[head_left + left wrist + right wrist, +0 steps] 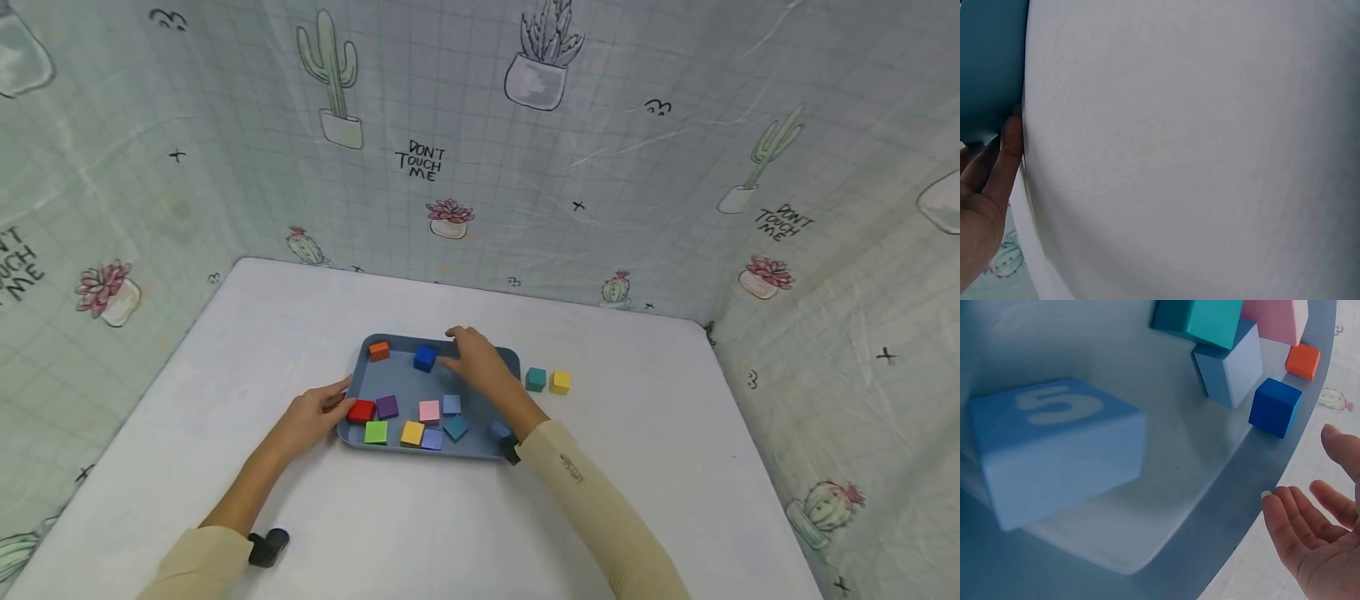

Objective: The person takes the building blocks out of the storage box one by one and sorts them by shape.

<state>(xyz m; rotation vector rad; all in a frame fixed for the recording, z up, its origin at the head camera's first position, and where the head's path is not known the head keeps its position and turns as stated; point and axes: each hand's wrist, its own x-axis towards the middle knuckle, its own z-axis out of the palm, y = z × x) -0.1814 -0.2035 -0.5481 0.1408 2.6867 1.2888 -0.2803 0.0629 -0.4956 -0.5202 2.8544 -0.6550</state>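
A shallow blue-grey tray [393, 377] full of small coloured cubes lies on the white table. My left hand [307, 419] grips its left edge, thumb at the rim beside a red cube [362, 412] and fingers on the outer side. Over the tray's far right part hovers my right hand [480, 363], thumb and fingers apart, holding nothing. Just left of its fingertips sits a dark blue cube [425, 359]. In the right wrist view, a light blue cube [1060, 465] marked 5 fills the near corner, while the hand [1319, 540] shows at the lower right.
Outside the tray's right end, a teal cube [536, 379] and a yellow cube [560, 382] stand on the table [645, 450]. Inside are an orange cube [379, 351] at the far left and several others along the near side. A patterned cloth [480, 192] hangs behind.
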